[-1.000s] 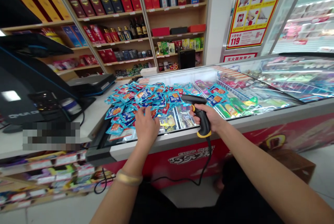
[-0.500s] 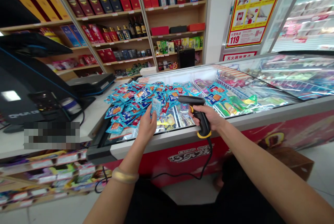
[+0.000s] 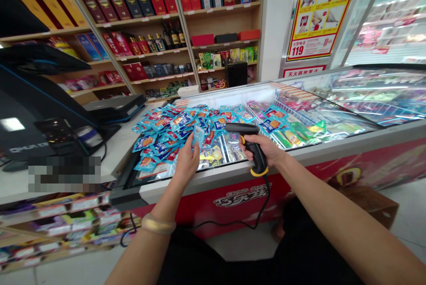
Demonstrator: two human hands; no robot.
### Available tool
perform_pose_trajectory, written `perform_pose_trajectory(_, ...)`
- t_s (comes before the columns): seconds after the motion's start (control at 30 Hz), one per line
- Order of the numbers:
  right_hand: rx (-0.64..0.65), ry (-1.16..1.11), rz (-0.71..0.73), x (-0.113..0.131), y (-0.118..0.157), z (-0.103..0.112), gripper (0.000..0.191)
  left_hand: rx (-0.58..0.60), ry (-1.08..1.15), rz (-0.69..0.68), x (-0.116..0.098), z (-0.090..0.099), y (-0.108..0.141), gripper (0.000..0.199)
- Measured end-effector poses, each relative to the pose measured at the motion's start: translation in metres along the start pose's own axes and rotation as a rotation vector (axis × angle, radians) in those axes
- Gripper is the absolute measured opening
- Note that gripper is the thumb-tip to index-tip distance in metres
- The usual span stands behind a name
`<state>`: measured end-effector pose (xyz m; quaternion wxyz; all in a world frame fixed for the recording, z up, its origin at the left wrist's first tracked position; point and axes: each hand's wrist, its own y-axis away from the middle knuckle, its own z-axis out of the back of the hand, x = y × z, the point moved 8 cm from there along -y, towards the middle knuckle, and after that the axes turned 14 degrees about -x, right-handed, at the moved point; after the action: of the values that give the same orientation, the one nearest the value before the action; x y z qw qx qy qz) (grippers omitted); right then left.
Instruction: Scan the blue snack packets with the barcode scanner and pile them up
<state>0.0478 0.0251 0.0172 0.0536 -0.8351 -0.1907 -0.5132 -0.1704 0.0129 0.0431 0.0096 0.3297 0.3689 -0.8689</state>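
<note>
Between the thumb and fingers of my left hand [image 3: 187, 161] is a small light-blue snack packet [image 3: 199, 135], its printed back turned toward me. My right hand [image 3: 261, 150] wraps round the grip of a black and yellow barcode scanner [image 3: 256, 154], whose head points left toward the packet. The two are apart. A heap of blue snack packets [image 3: 163, 121] covers the left end of the freezer's glass top, just beyond my left hand. A couple more packets [image 3: 271, 124] lie on the glass past the scanner.
Below both hands runs the front rim of the chest freezer [image 3: 213, 172]. The scanner's black cable [image 3: 229, 222] hangs down and loops left. A counter with a checkout terminal [image 3: 33, 112] and a scale [image 3: 115, 103] stands at left. A brown wooden stool [image 3: 372, 205] is at lower right.
Both hands keep nearly the same place, still holding the packet and the scanner. The whole view has shifted very slightly.
</note>
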Motion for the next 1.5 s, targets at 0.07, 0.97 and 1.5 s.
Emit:
perform_pose_trajectory(0.07, -0.025, -0.030, 0.007, 0.002, -0.001, 0.006, 0.022, -0.034, 0.019, -0.076, -0.009, 0.002, 0.000, 0.050)
perform_pose_trajectory(0.97, -0.403, -0.138, 0.180, 0.084, 0.040, 0.169, 0.015, 0.606, -0.313, -0.348, -0.171, -0.247, 0.006, 0.078)
perform_pose_trajectory(1.5, -0.228, -0.149, 0.068, 0.038, 0.007, 0.077, 0.018, -0.215, -0.330, -0.161, -0.027, -0.022, -0.085, 0.062)
